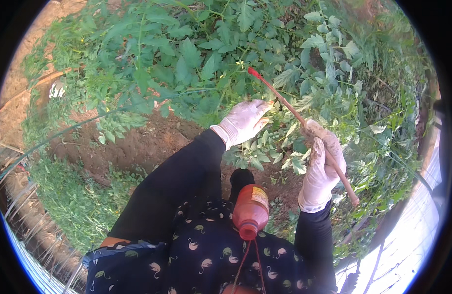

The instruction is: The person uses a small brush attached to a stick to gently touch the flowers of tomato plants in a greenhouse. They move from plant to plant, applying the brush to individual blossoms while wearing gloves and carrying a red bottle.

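Note:
My right hand [323, 165], in a soiled white glove, grips a thin stick [284, 101] whose far tip is coated red. That tip is beside a small yellow flower [240, 64] on a tomato plant [196, 62]. My left hand [246, 123], also gloved, reaches among the leaves below the flower, its fingertips stained orange; whether it pinches a stem cannot be told. An open plastic bottle [251, 213], reddish and bearing a label, hangs on a red string against my patterned dark garment.
Leafy plants surround both hands. Bare soil [137, 143] shows at the left of my arm. A greenish line [75, 126] crosses the foliage at the left. Pale plastic sheeting [406, 235] lies at the lower right, and dry stalks stand at the left edge.

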Available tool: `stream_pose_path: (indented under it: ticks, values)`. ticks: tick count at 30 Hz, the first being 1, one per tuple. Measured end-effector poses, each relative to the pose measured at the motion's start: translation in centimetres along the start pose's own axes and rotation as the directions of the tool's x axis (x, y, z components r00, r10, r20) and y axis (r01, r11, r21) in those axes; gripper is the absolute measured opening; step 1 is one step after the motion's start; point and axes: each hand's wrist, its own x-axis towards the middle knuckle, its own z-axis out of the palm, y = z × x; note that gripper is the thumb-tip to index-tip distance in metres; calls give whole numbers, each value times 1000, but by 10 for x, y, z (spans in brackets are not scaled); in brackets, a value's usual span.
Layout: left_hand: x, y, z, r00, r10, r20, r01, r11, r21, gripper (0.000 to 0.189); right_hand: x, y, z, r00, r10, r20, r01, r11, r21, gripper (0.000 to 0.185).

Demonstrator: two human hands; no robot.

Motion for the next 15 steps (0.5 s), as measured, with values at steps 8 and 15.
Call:
stream_pose_path:
  ticks: [8, 15]
  values:
    - [35, -15, 7, 818, -561, -124, 286, 585, -759, 28, 15, 21, 11, 999, -23, 31, 22, 999, 23, 15]
    - [57, -25, -8, 723, -645, 248, 96, -262, -960, 49, 20, 27, 15, 998, -65, 14, 65, 997, -38, 15]
